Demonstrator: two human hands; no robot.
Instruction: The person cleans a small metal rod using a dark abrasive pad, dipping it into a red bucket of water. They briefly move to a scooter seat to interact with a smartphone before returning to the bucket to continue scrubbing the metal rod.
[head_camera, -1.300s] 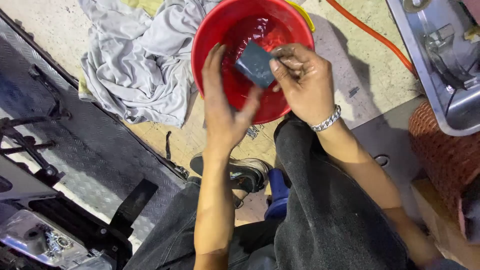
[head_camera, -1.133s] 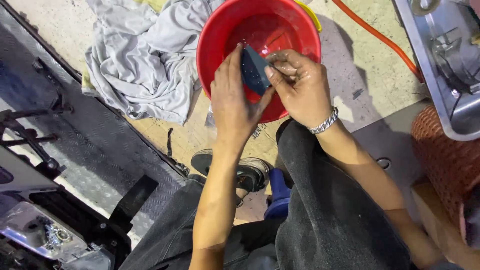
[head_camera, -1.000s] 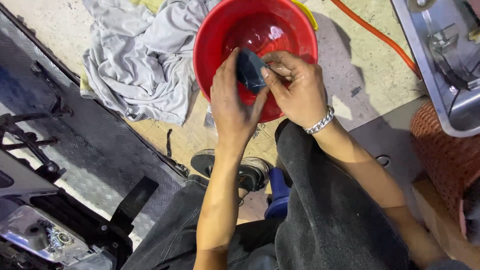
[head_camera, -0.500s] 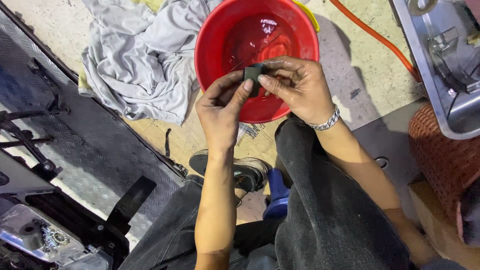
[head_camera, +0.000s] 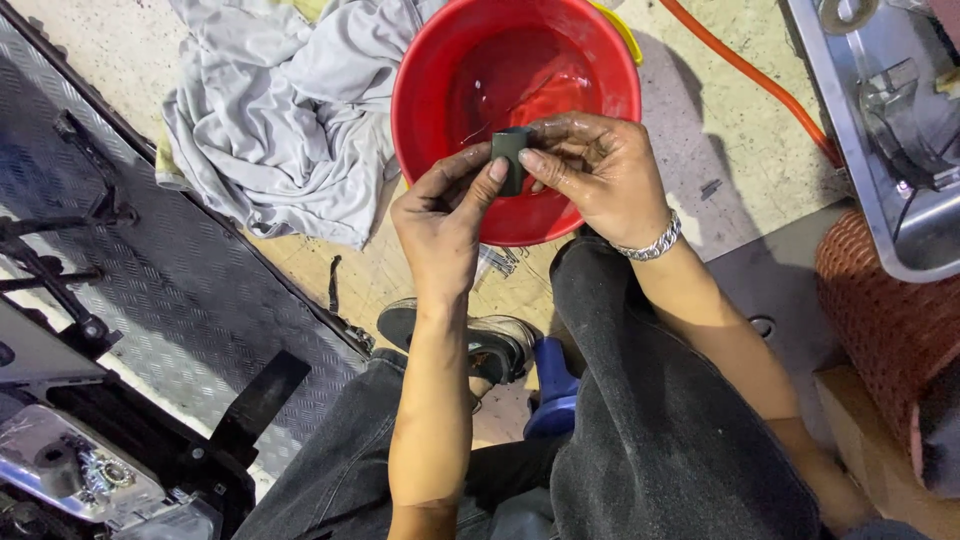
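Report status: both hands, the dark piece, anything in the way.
Left hand and right hand both grip small dark block. Held over red basin. Nothing in the way.

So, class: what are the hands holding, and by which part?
Both the left hand and right hand pinch a small dark block by its opposite sides, above the red basin.

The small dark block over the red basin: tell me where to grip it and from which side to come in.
Grip the dark block across its two broad flat faces, coming from both sides. It stands edge-up over the red basin, pinched between the left hand and right hand. It looks wet, so a firm pinch probably suits it best.
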